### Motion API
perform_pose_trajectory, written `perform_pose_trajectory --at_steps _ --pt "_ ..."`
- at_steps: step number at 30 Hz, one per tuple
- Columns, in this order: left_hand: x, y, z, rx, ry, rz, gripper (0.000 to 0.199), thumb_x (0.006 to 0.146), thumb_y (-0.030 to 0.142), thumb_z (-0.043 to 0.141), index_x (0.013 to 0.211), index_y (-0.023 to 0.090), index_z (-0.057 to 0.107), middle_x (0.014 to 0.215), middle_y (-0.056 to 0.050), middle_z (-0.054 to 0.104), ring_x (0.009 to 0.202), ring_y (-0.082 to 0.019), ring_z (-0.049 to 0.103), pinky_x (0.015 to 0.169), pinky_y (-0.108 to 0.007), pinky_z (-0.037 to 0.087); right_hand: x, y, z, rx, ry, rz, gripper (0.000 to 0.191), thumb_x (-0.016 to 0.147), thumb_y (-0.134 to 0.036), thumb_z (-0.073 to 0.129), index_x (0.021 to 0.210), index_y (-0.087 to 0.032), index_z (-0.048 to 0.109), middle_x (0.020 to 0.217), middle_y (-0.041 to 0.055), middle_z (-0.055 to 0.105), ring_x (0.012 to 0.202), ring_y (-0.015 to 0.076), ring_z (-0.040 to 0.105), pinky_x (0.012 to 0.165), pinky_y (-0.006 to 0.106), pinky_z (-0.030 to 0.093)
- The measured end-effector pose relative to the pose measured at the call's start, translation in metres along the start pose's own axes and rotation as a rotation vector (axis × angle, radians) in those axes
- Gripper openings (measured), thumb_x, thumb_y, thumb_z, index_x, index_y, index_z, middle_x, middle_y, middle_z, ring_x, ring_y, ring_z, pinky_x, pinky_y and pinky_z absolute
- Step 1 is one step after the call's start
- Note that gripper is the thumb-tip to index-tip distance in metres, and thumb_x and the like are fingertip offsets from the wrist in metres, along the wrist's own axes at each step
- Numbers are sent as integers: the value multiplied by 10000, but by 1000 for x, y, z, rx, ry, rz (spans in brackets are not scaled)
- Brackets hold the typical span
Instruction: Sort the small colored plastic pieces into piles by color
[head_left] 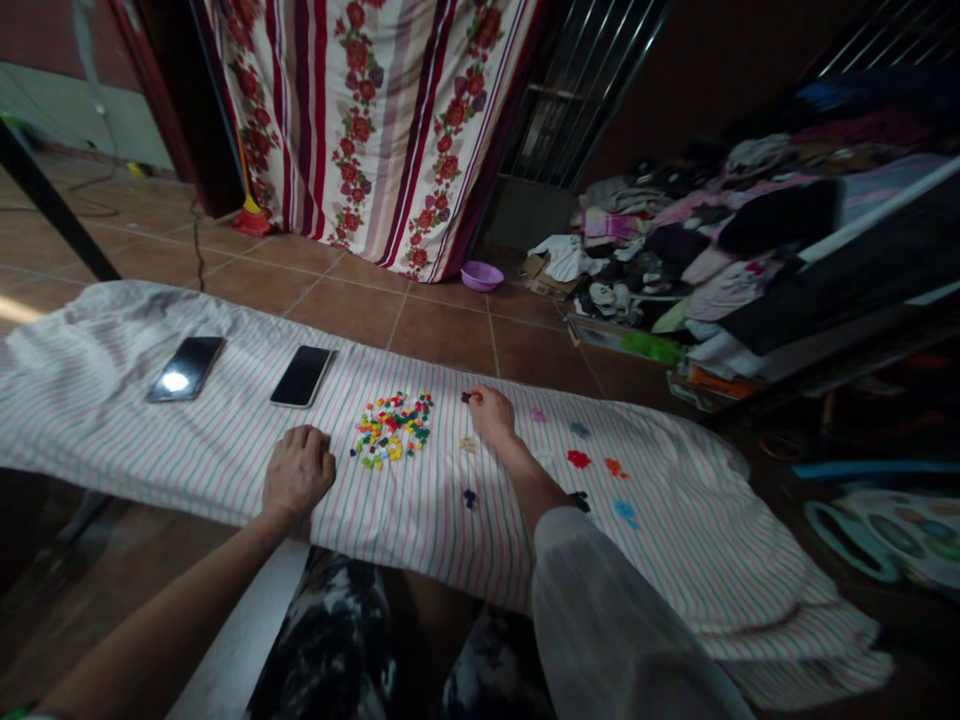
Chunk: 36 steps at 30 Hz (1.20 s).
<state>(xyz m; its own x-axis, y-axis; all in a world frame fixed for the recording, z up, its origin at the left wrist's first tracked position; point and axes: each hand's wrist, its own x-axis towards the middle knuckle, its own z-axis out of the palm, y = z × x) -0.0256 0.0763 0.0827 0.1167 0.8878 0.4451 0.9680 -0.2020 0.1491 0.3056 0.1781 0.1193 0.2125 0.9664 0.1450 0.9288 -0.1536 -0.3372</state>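
Head view: a striped cloth (420, 530) is being spread across the middle of the frame, with soft folds being formed toward its lower right end. At centre left, the left hand (298, 472) is being rested palm down on it, its fingers being folded into a loose fist; nothing is being shown in it, and whatever may be under the palm cannot be told. Just right of centre, the right hand (493, 412) is being held low over the cloth, thumb and fingers being brought narrowly together at some dark brown pieces (466, 397). These are being touched or nearly touched; whether one is being gripped cannot be told. Left of centre, two phones are being laid flat and apart, one with a bright reflection (184, 370), the other dark (302, 377) and nearer the left hand.

Between the hands, a loose mixed-colour heap of small pieces (394, 425) is being spread. Right of it, little single-colour clusters are being kept apart: light blue (625, 514), red (578, 459), orange (616, 467), pink (538, 414), beige (467, 444) and dark blue (470, 497) among them.

Each piece is being judged very light, stiff and hardly fragile, probably smooth plastic, easily flicked or rolled aside. The best hold is being judged a gentle fingertip pinch on two opposite sides, with neighbouring pieces being left undisturbed and the soft cloth being pressed only slightly.
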Motion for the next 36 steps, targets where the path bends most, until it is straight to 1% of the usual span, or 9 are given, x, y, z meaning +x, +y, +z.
perform_pose_trajectory --at_steps 3,6,8,11,15,21,25,30,36 --pt "0 0 1 3 1 -10 102 812 208 474 855 177 561 886 -106 598 907 -272 529 803 -400 438 -15 -17 8 103 8 -139 304 881 -132 488 1045 -205 734 1024 55 716 951 176 632 853 255 449" --pt "0 0 1 11 -1 -9 105 810 204 477 855 172 566 879 -107 591 906 -272 529 809 -402 436 -36 -35 19 185 -61 -257 263 864 -130 536 1011 -211 739 978 46 693 888 162 623 832 248 449" --pt "0 0 2 13 -1 -16 102 805 200 482 854 172 567 881 -109 588 908 -272 528 815 -403 435 -49 -45 25 200 -107 -292 244 875 -148 553 1014 -217 741 976 48 672 853 152 616 823 244 447" --pt "-1 1 1 -1 4 -27 96 798 198 490 854 178 565 887 -109 589 911 -272 527 821 -403 435 -62 -58 29 170 -140 -328 265 906 -162 534 1054 -228 744 1000 62 651 891 160 609 839 249 443" --pt "-1 1 -1 -13 8 -29 89 802 193 488 850 183 562 887 -109 593 910 -273 528 819 -405 436 -67 -72 28 118 -186 -389 278 916 -179 531 1071 -243 752 1017 70 644 972 184 590 871 262 445" --pt "0 1 -1 -11 -1 -32 88 801 188 501 857 174 567 887 -109 593 914 -269 531 818 -394 435 -61 -84 31 55 -202 -383 262 920 -180 529 1032 -242 758 1052 69 647 1033 191 563 927 271 429" --pt "0 1 -1 -5 -1 -25 84 801 189 504 855 175 566 877 -109 584 914 -272 528 813 -395 430 -61 -89 30 21 -215 -369 202 893 -196 586 998 -257 747 1063 58 649 1075 196 537 904 266 430" --pt "0 2 -1 -27 7 -41 86 798 185 495 852 181 562 886 -110 583 919 -273 522 820 -404 428 -63 -96 29 -31 -231 -336 159 887 -216 608 997 -238 721 1053 63 643 1065 196 541 905 273 420" --pt "0 2 -1 -20 -3 -41 90 803 186 483 850 183 559 886 -110 581 920 -272 522 829 -403 430 -65 -91 32 14 -174 -374 129 888 -222 589 948 -233 703 1001 48 648 1008 176 554 876 260 420"
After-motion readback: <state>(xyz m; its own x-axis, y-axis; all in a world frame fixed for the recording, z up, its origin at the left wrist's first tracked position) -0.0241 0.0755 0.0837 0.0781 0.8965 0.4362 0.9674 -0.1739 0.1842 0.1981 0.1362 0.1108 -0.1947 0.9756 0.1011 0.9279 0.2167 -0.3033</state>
